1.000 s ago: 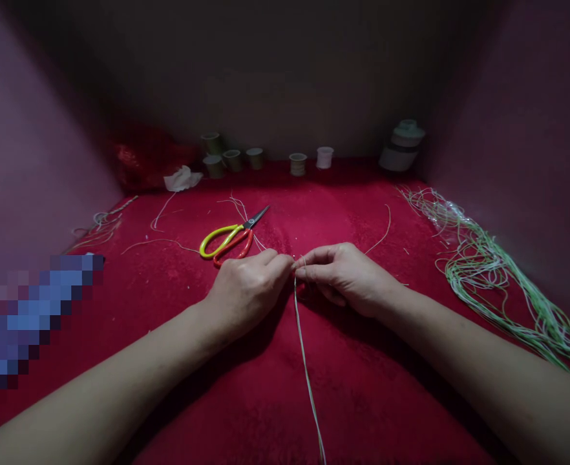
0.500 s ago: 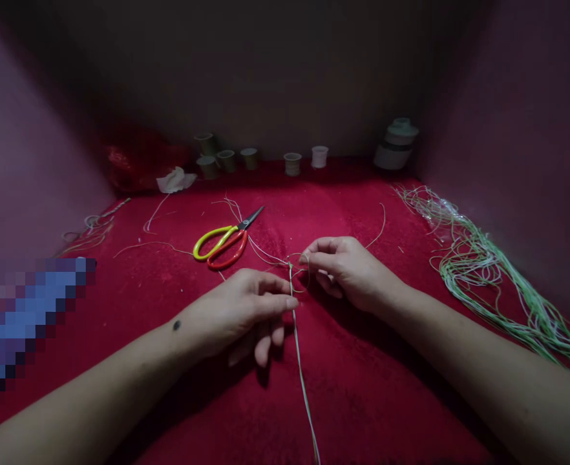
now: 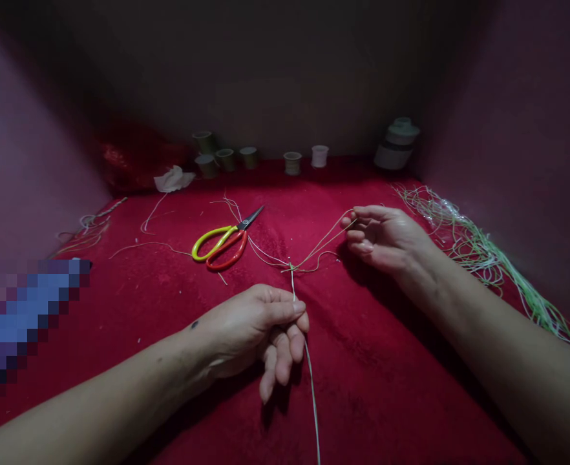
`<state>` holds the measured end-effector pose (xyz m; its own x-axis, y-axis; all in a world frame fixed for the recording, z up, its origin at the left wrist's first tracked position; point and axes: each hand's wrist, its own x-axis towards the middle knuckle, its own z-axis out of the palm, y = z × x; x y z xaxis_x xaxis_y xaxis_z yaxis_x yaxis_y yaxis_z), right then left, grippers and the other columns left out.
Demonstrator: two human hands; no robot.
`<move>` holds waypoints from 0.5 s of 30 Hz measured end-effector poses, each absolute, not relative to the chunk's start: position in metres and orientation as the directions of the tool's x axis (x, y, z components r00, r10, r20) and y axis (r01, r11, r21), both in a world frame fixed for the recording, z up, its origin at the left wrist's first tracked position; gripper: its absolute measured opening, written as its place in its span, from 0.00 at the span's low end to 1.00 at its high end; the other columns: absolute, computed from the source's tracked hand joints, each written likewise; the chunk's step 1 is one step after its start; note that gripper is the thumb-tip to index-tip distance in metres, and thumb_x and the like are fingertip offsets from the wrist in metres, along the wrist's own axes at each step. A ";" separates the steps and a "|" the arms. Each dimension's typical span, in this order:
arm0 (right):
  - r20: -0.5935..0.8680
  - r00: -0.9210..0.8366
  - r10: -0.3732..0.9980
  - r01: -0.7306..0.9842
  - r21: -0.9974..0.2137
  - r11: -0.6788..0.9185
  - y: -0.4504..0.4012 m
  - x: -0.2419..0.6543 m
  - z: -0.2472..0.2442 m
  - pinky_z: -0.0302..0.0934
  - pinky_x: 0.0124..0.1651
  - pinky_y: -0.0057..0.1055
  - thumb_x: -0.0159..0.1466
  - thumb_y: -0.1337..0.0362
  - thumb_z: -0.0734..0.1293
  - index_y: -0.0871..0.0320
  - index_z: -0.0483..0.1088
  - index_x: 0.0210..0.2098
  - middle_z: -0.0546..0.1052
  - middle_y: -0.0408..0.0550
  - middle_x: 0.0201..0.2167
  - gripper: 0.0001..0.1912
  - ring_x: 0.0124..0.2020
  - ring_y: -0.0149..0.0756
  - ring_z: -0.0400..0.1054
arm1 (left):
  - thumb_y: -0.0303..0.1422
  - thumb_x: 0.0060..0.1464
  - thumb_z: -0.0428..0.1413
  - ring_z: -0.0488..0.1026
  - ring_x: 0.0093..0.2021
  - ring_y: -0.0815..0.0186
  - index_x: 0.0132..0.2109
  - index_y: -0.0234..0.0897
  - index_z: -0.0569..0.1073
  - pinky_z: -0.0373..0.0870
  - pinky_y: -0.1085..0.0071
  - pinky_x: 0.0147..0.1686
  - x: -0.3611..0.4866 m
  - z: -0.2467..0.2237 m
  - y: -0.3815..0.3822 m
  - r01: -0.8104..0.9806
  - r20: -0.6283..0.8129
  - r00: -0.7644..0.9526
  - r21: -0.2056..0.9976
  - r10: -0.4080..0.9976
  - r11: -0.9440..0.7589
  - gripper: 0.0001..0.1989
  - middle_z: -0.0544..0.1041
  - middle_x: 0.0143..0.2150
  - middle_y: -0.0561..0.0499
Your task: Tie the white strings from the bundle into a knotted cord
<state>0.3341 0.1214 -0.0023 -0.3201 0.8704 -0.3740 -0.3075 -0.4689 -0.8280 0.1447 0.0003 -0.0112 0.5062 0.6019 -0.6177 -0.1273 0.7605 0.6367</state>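
Observation:
My left hand [image 3: 278,326] pinches a bundle of pale cords [image 3: 313,387] between thumb and index finger, its other fingers hanging loose. The bundle runs up to a small knot [image 3: 291,266] and down toward the bottom edge. Up and to the right, my right hand [image 3: 384,236] pinches a thin tan thread [image 3: 324,240], drawn as a loop from the knot. A loose thread end curves below that loop. White threads extend from the knot toward scissors [image 3: 221,244] with one yellow and one red handle, lying just beyond my left hand.
Several thread spools [image 3: 292,163] stand along the back, with a lidded bottle [image 3: 397,143] at the right. A tangle of green and white cords [image 3: 488,252] lies beside my right arm. A red bag [image 3: 130,161] and crumpled white tissue [image 3: 173,179] sit back left on the red cloth [image 3: 372,387].
My right hand has moved up and right, drawing the tan thread out from the knot. My left hand has slid slightly lower along the cord bundle.

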 end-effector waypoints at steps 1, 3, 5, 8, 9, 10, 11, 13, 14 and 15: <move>-0.385 -0.350 0.854 -0.357 -0.788 -0.501 0.125 0.338 -0.001 0.41 0.16 0.23 0.55 0.68 0.58 0.59 0.58 0.25 0.65 0.44 0.22 0.04 0.16 0.22 0.51 | 0.30 0.57 0.45 0.69 0.13 0.69 0.28 0.30 0.67 0.63 0.80 0.08 0.145 -0.011 0.000 -0.126 -0.617 0.508 0.638 0.602 0.760 0.13 0.72 0.19 0.49; -0.365 -0.370 0.854 -0.427 -0.750 -0.506 0.130 0.345 0.004 0.41 0.16 0.22 0.58 0.69 0.57 0.59 0.57 0.25 0.64 0.43 0.21 0.05 0.17 0.22 0.49 | 0.30 0.57 0.45 0.69 0.13 0.69 0.28 0.30 0.67 0.63 0.79 0.08 0.145 -0.012 0.000 -0.126 -0.613 0.510 0.641 0.604 0.757 0.13 0.72 0.19 0.48; -0.315 -0.317 0.895 -0.458 -0.775 -0.435 0.132 0.351 0.009 0.41 0.17 0.22 0.59 0.69 0.55 0.59 0.57 0.25 0.64 0.43 0.22 0.06 0.17 0.22 0.48 | 0.30 0.57 0.45 0.69 0.14 0.68 0.28 0.30 0.67 0.64 0.78 0.08 0.145 -0.014 0.000 -0.125 -0.611 0.509 0.645 0.607 0.754 0.12 0.72 0.19 0.49; -0.219 -0.186 0.958 -0.429 -0.859 -0.280 0.134 0.358 0.013 0.44 0.19 0.21 0.61 0.69 0.56 0.59 0.56 0.26 0.66 0.43 0.26 0.07 0.19 0.20 0.50 | 0.31 0.57 0.45 0.70 0.14 0.68 0.28 0.31 0.67 0.64 0.77 0.08 0.146 -0.014 0.000 -0.107 -0.614 0.503 0.654 0.608 0.749 0.12 0.72 0.19 0.49; -0.200 -0.154 0.968 -0.401 -0.882 -0.246 0.134 0.359 0.013 0.44 0.20 0.22 0.61 0.68 0.56 0.59 0.55 0.26 0.66 0.44 0.26 0.07 0.19 0.20 0.51 | 0.32 0.56 0.45 0.69 0.14 0.68 0.28 0.31 0.67 0.63 0.78 0.08 0.146 -0.012 0.000 -0.082 -0.621 0.506 0.657 0.599 0.750 0.12 0.73 0.20 0.49; -0.192 -0.133 0.972 -0.367 -0.902 -0.229 0.135 0.360 0.013 0.44 0.20 0.22 0.60 0.68 0.57 0.59 0.56 0.26 0.67 0.44 0.27 0.06 0.19 0.20 0.52 | 0.33 0.56 0.46 0.69 0.14 0.68 0.29 0.32 0.67 0.61 0.78 0.08 0.145 -0.010 0.000 -0.038 -0.631 0.512 0.661 0.583 0.750 0.11 0.73 0.20 0.50; -0.203 -0.121 0.972 -0.333 -0.914 -0.233 0.135 0.361 0.011 0.44 0.20 0.23 0.58 0.69 0.59 0.59 0.58 0.25 0.67 0.45 0.26 0.06 0.20 0.21 0.53 | 0.34 0.56 0.46 0.68 0.13 0.69 0.30 0.32 0.67 0.59 0.79 0.07 0.144 -0.007 0.000 0.027 -0.647 0.505 0.673 0.571 0.739 0.11 0.73 0.19 0.50; -0.209 -0.083 0.974 -0.132 -0.967 -0.219 0.136 0.361 0.007 0.43 0.20 0.25 0.54 0.71 0.63 0.60 0.61 0.24 0.66 0.46 0.23 0.05 0.20 0.24 0.54 | 0.37 0.55 0.49 0.65 0.11 0.71 0.31 0.33 0.67 0.55 0.81 0.07 0.140 0.000 0.001 0.204 -0.669 0.412 0.730 0.619 0.653 0.11 0.71 0.17 0.53; -0.162 -0.042 0.986 0.043 -0.986 -0.160 0.136 0.360 0.004 0.44 0.21 0.25 0.52 0.72 0.65 0.60 0.63 0.23 0.66 0.47 0.22 0.05 0.21 0.26 0.54 | 0.38 0.54 0.51 0.64 0.10 0.73 0.31 0.34 0.67 0.54 0.82 0.07 0.136 0.003 0.002 0.294 -0.648 0.329 0.762 0.687 0.577 0.11 0.70 0.16 0.54; -0.062 -0.007 0.998 0.247 -0.967 -0.058 0.135 0.357 0.002 0.46 0.22 0.26 0.51 0.72 0.66 0.60 0.64 0.23 0.65 0.48 0.22 0.05 0.23 0.27 0.55 | 0.39 0.53 0.52 0.63 0.10 0.74 0.30 0.34 0.68 0.53 0.83 0.07 0.132 0.006 0.003 0.370 -0.595 0.237 0.786 0.768 0.495 0.12 0.69 0.15 0.55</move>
